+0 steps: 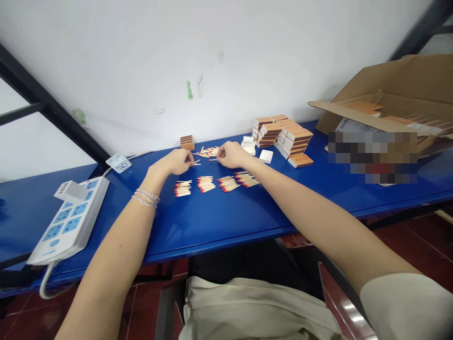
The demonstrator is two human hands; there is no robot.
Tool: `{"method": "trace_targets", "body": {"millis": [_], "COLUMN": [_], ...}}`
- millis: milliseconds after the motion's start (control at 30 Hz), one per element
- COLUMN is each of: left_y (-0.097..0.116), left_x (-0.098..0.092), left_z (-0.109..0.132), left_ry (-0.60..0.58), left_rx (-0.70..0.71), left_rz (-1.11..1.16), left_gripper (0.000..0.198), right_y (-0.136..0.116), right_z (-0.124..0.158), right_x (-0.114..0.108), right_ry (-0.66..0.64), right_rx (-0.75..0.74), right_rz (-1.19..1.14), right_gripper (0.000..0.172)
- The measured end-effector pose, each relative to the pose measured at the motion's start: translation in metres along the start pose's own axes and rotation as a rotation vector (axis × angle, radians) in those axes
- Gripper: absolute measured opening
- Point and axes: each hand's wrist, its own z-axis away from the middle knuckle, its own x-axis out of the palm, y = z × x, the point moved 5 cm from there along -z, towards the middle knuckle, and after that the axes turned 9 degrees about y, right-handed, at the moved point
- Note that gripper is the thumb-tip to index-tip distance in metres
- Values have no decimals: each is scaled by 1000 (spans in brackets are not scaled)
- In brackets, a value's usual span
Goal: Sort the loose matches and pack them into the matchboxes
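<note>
My left hand (179,161) is closed in a pinch, with a couple of matches (197,164) sticking out at its fingertips. Across from it, my right hand (229,155) pinches a single match (213,160) between thumb and finger. Just behind and between the hands lies a loose heap of red-tipped matches (208,151). Nearer to me, a row of several small match bundles lies on the blue table (212,217), including one at the left end (182,188) and one at the right (247,179). White matchbox trays (266,156) rest beyond my right wrist.
Stacked orange matchboxes (293,134) stand at the back right, beside an open cardboard box (406,89) with more inside. A smaller matchbox stack (187,142) sits behind my left hand. On the left lies a white power strip (71,222); a white wall rises behind.
</note>
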Motion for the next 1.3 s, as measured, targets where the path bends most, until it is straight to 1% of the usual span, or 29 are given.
{"method": "trace_targets", "body": {"millis": [67, 133, 200, 300, 333, 367, 400, 500, 533, 633, 700, 767, 867, 967, 1033, 1100, 1167, 1300], "left_y": [-6, -13, -19, -20, -19, -18, -16, -12, -10, -3, 0, 1, 3, 8, 16, 27, 40, 65], "left_x": [0, -1, -3, -4, -5, -5, -6, -7, -5, 4, 9, 12, 13, 14, 13, 12, 13, 18], "left_z": [6, 12, 16, 17, 16, 14, 11, 4, 2, -1, -3, -4, -5, -5, -4, -2, 0, 3], "left_ry": [-162, -274, -319, -359, -351, -319, -258, -23, 31, 109, 120, 125, 131, 121, 123, 116, 87, 49], "left_rx": [-69, -124, -152, -116, -97, -82, -72, -61, -52, 0, 26, 34, 39, 43, 55, 70, 68, 37], "left_rz": [13, 20, 25, 64, 86, 104, 114, 108, 104, 107, 100, 78, 50, 52, 83, 148, 232, 368], "left_gripper": [17, 16, 16, 18, 20, 22, 24, 25, 25, 24, 21, 16, 16, 17, 16, 16, 16, 17], "right_y": [1, 1, -1, -7, -10, -13, -16, -27, -30, -42, -46, -48, -47, -44, -37, -27, -16, 0], "right_z": [-1, 0, 1, 4, 6, 7, 8, 13, 14, 21, 25, 27, 26, 22, 17, 11, 7, 1], "right_x": [1, 1, 0, -1, -1, -1, 0, 1, 2, 3, 4, 3, 3, 4, 1, -5, -12, -22], "right_ry": [4, 1, -11, -37, -52, -67, -76, -94, -106, -189, -260, -303, -294, -240, -159, -60, 12, 61], "right_rx": [-3, 4, 7, -23, -38, -56, -71, -110, -129, -208, -238, -246, -253, -240, -177, -89, -19, 56], "right_rz": [-2, -6, -13, -24, -23, -20, -17, -30, -43, -108, -161, -188, -186, -151, -95, -46, -20, 6], "right_gripper": [11, 11, 12, 14, 14, 14, 14, 15, 16, 18, 18, 18, 19, 20, 20, 21, 21, 21]}}
